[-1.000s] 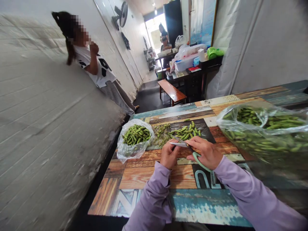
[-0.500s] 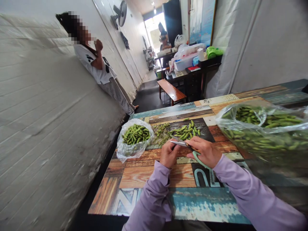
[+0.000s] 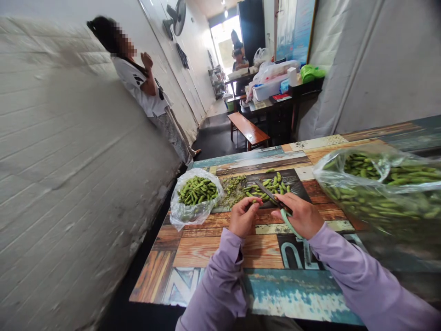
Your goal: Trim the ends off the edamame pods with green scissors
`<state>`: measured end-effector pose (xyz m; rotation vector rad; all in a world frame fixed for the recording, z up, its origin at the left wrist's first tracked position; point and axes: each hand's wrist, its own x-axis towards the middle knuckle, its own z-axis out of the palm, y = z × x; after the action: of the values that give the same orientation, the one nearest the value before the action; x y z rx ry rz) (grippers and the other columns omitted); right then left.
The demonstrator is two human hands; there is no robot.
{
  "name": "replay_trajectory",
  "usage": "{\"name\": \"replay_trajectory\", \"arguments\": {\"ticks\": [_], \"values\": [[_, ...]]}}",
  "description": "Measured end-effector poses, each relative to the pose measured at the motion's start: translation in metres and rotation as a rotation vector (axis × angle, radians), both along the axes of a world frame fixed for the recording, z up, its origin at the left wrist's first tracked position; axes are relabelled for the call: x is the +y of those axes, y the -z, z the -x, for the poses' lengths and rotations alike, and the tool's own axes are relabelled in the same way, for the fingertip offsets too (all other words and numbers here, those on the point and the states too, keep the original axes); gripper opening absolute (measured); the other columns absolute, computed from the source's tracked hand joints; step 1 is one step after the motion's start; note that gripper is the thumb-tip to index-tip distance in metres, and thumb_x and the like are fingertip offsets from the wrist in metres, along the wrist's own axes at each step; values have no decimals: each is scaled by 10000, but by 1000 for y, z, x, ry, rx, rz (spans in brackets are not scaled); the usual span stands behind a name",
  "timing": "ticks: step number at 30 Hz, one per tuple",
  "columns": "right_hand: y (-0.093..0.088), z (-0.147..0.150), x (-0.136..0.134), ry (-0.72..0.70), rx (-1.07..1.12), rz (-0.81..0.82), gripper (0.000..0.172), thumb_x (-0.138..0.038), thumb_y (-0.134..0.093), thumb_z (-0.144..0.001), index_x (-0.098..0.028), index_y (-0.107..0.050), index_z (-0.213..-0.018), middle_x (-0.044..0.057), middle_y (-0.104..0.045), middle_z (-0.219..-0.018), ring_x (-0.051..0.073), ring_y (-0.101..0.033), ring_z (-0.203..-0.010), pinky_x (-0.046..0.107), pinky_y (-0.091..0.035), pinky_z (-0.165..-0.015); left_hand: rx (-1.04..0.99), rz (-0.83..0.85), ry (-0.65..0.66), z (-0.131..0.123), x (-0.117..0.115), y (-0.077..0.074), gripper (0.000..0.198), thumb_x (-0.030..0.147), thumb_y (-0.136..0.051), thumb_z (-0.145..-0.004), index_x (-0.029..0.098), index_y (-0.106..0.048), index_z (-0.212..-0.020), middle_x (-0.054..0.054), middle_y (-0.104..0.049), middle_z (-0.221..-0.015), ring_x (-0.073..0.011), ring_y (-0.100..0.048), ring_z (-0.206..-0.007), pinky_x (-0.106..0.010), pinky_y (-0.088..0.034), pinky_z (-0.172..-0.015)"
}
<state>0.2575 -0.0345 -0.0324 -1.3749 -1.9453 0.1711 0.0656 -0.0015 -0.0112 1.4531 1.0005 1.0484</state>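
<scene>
My right hand (image 3: 299,215) grips green-handled scissors (image 3: 272,196), their blades pointing away to the upper left over a loose pile of edamame pods (image 3: 272,186) on the table. My left hand (image 3: 243,216) is closed in a pinch on a single green pod (image 3: 254,200) just left of the blades. A heap of trimmed stem bits (image 3: 234,189) lies beside the pile. Both arms wear lilac sleeves.
A small clear bag of pods (image 3: 196,195) sits at the left of the painted wooden table (image 3: 213,250). A large bag of pods (image 3: 382,193) fills the right. A brick wall runs along the left; a person (image 3: 144,92) stands by it. Benches and cluttered tables stand beyond.
The scissors have swung from lying crosswise to pointing away over the pile. My left hand has shifted slightly with the pod. The person by the wall has moved a little closer.
</scene>
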Motion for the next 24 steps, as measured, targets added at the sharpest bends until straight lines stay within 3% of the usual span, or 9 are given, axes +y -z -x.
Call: {"name": "replay_trajectory", "arguments": {"ticks": [3, 8, 13, 16, 19, 24], "values": [[0, 0, 0, 1, 8, 14, 381, -390, -589, -819, -210, -554, -1154, 64, -631, -978, 203, -634, -864, 317, -514, -752, -121, 159, 41, 0, 1, 3, 313, 386, -636, -740, 149, -653, -944, -51, -641, -821, -67, -447, -513, -202, -363, -487], [-1, 0, 0, -5, 34, 38, 383, -394, -603, -806, -218, -563, -1144, 60, -631, -983, 189, -636, -814, 304, -515, -723, -208, 219, 59, -1, 1, 5, 383, 433, -615, -747, 161, -654, -1013, -57, -632, -883, -70, -473, -564, -171, -312, -457], [-6, 3, -2, -62, 56, 49, 457, -344, -665, -751, -211, -545, -1172, 73, -601, -1027, 201, -615, -849, 324, -515, -754, -145, 135, 6, -1, 3, 9, 345, 427, -647, -724, 151, -673, -929, -64, -646, -867, -89, -499, -581, -204, -380, -498], [-7, 5, -3, -102, 52, 47, 465, -332, -665, -746, -213, -542, -1178, 76, -593, -1026, 218, -604, -890, 352, -508, -793, -77, -13, -73, 1, 6, 11, 261, 369, -671, -715, 153, -681, -860, -57, -651, -843, -140, -561, -727, -254, -455, -665], [-5, 6, -4, -134, 33, 54, 489, -329, -672, -734, -219, -536, -1191, 76, -590, -1035, 223, -600, -899, 363, -506, -795, -52, -95, -84, 2, 6, 10, 208, 326, -683, -711, 153, -673, -826, -51, -661, -838, -166, -580, -819, -293, -453, -795], [-4, 7, -4, -164, 10, 77, 511, -309, -681, -729, -216, -522, -1206, 78, -583, -1047, 221, -586, -914, 366, -492, -807, -40, -104, -95, 0, 1, 6, 182, 302, -696, -694, 153, -661, -793, -33, -668, -788, -156, -592, -761, -290, -460, -768]]}}
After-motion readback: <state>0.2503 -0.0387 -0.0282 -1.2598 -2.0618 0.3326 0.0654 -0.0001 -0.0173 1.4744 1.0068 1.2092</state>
